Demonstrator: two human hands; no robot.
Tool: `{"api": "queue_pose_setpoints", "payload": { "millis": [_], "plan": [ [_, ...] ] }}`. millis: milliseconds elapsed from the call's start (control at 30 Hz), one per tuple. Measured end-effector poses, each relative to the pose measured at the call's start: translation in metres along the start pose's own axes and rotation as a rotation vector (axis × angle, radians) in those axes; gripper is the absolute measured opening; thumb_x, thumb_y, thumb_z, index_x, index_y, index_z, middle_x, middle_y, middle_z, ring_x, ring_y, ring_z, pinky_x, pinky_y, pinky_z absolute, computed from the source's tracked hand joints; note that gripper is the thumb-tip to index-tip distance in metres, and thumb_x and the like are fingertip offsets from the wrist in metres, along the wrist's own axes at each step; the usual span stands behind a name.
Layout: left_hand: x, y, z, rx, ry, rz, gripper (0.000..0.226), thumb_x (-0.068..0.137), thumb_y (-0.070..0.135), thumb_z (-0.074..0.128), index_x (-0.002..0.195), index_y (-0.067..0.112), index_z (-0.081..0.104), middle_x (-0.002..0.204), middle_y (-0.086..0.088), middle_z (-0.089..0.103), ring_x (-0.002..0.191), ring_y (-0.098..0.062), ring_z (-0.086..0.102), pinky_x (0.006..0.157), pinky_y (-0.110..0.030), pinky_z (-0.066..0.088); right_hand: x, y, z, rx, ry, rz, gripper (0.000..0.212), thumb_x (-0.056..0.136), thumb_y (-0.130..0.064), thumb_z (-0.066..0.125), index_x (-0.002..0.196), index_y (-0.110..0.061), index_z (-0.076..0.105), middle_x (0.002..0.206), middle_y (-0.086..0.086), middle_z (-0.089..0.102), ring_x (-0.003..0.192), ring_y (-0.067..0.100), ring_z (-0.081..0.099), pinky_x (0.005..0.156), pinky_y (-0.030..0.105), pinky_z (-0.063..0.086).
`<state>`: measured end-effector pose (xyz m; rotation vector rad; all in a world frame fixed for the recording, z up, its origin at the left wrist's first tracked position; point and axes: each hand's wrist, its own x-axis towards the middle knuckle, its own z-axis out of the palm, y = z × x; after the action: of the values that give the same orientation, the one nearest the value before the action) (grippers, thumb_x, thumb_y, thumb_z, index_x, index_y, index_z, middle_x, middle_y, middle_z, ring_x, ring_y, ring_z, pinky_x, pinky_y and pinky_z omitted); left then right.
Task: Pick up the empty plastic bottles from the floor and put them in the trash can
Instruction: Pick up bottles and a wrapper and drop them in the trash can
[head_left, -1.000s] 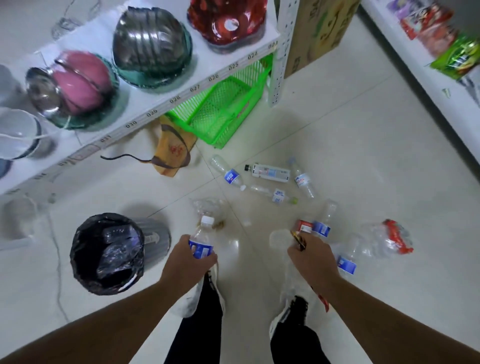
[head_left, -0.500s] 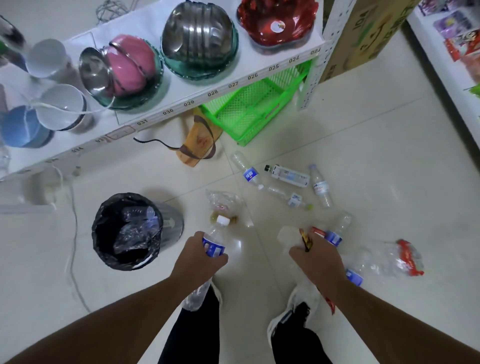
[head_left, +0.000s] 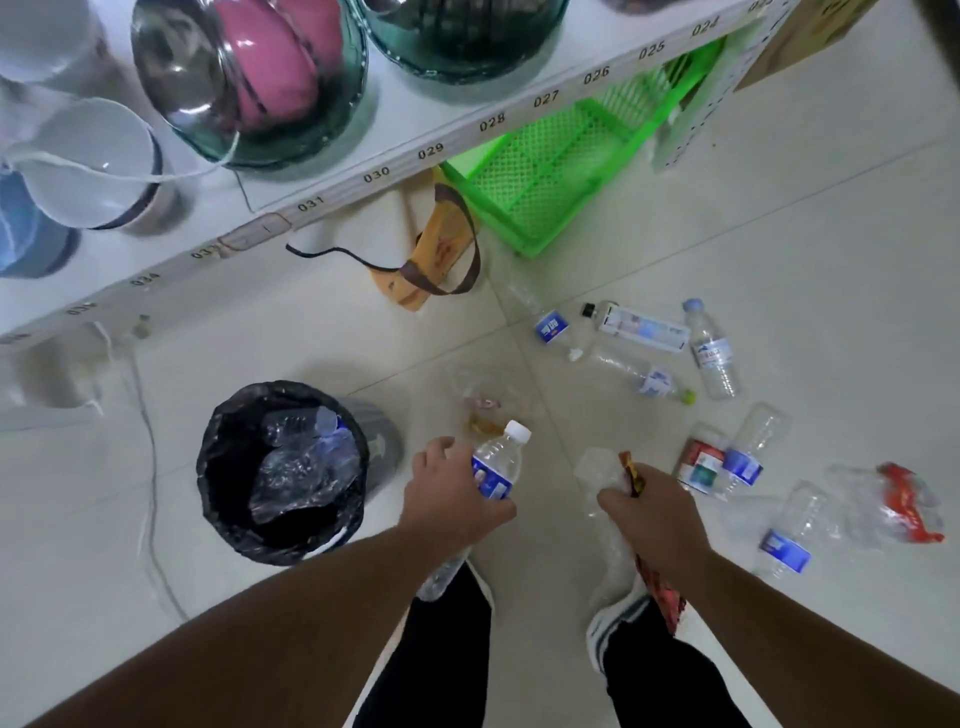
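Observation:
My left hand (head_left: 451, 499) grips a clear bottle (head_left: 498, 460) with a blue label and white cap, held just right of the trash can (head_left: 283, 470). The can has a black liner and holds crushed bottles. My right hand (head_left: 652, 512) is closed on a crumpled clear bottle (head_left: 597, 470) with a red-and-yellow wrapper. Several empty bottles lie on the floor ahead and to the right, among them one with a blue label (head_left: 553, 327), a white-labelled one (head_left: 641, 327) and a crushed one with a red label (head_left: 883, 499).
A white shelf (head_left: 395, 161) with bowls and cups overhangs the upper left. Under it sit a green basket (head_left: 561, 176) and an orange bag (head_left: 436, 254). A thin cord (head_left: 150, 493) trails left of the can. My shoes (head_left: 615, 618) stand below my hands.
The view has shifted closer to the shelf and can. My left hand with the bottle has drifted nearer the can. My right hand keeps its hold.

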<state>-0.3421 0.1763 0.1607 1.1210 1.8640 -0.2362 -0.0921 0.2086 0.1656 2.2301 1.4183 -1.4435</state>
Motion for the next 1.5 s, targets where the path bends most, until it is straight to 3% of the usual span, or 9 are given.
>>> {"api": "queue_pose_setpoints", "payload": {
  "millis": [133,333,400,500,600,933,1233,1367,1500],
  "plan": [
    [0.086,-0.006,0.035,0.143,0.012,0.036,0.109,0.068,0.070,0.078,0.163,0.038,0.033,0.177,-0.007,0.014,0.161,-0.037,0.015,0.126,-0.056,0.025,0.065,0.018,0.035,-0.045,-0.066,-0.029,0.025,0.086,-0.034,0.065,0.068,-0.020,0.055,0.066,-0.002,0.061,0.066,0.019,0.059,0.062,0.034,0.043],
    [0.254,-0.025,0.133,0.374,0.021,0.127,0.107,0.069,0.073,0.083,0.160,0.047,0.034,0.178,0.002,-0.019,0.164,-0.044,-0.015,0.127,-0.076,0.005,0.210,0.069,0.080,-0.122,-0.009,-0.125,0.027,0.088,-0.035,0.063,0.073,-0.014,0.055,0.068,0.005,0.060,0.069,0.025,0.060,0.062,0.036,0.044],
    [0.285,-0.028,0.151,0.379,0.036,0.109,0.102,0.069,0.073,0.083,0.157,0.046,0.040,0.178,0.001,-0.010,0.163,-0.044,-0.009,0.124,-0.074,0.016,0.240,0.080,0.089,-0.112,0.016,-0.128,0.024,0.086,-0.033,0.063,0.075,-0.012,0.056,0.068,0.007,0.062,0.068,0.027,0.062,0.063,0.037,0.048],
    [0.306,-0.034,0.174,0.344,0.106,0.114,0.094,0.071,0.066,0.085,0.149,0.029,0.052,0.162,-0.006,0.028,0.147,-0.041,0.028,0.110,-0.059,0.049,0.265,0.102,0.098,-0.123,0.032,-0.125,0.025,0.086,-0.032,0.064,0.077,-0.010,0.056,0.066,0.005,0.058,0.062,0.023,0.057,0.056,0.033,0.042],
    [0.274,-0.032,0.166,0.243,0.129,0.156,0.086,0.078,0.061,0.084,0.145,0.020,0.050,0.143,-0.006,0.048,0.133,-0.034,0.046,0.100,-0.053,0.054,0.246,0.107,0.084,-0.093,0.009,-0.122,0.025,0.086,-0.029,0.064,0.074,-0.011,0.052,0.065,0.004,0.055,0.060,0.021,0.052,0.054,0.032,0.038],
    [0.035,0.010,0.041,-0.111,0.255,-0.016,0.070,0.064,0.072,0.073,0.115,0.028,0.055,0.104,0.006,0.046,0.101,-0.022,0.053,0.083,-0.039,0.049,0.053,0.047,-0.036,-0.112,-0.081,-0.127,0.020,0.088,-0.031,0.068,0.081,-0.013,0.063,0.076,0.007,0.067,0.070,0.023,0.062,0.065,0.034,0.049],
    [-0.123,0.012,-0.013,-0.352,0.349,-0.192,0.059,0.073,0.047,0.090,0.114,0.017,0.060,0.111,-0.005,0.055,0.099,-0.026,0.062,0.086,-0.039,0.056,-0.064,-0.009,-0.092,-0.232,-0.148,-0.202,0.021,0.086,-0.032,0.066,0.071,-0.021,0.056,0.064,-0.005,0.057,0.058,0.014,0.055,0.057,0.029,0.044],
    [-0.142,-0.027,-0.013,-0.464,0.349,-0.278,0.065,0.071,0.046,0.090,0.121,0.018,0.060,0.115,-0.006,0.059,0.107,-0.028,0.063,0.099,-0.050,0.057,-0.076,-0.015,-0.081,-0.237,-0.123,-0.208,0.018,0.087,-0.028,0.069,0.074,-0.021,0.058,0.065,-0.003,0.062,0.062,0.017,0.061,0.058,0.030,0.045],
    [-0.154,-0.081,-0.004,-0.588,0.289,-0.302,0.065,0.065,0.051,0.089,0.115,0.019,0.062,0.109,-0.008,0.069,0.099,-0.029,0.071,0.091,-0.053,0.063,-0.086,-0.019,-0.042,-0.323,-0.129,-0.193,0.012,0.088,-0.027,0.069,0.079,-0.022,0.063,0.072,-0.002,0.066,0.070,0.017,0.065,0.059,0.030,0.042]
  ]
}}
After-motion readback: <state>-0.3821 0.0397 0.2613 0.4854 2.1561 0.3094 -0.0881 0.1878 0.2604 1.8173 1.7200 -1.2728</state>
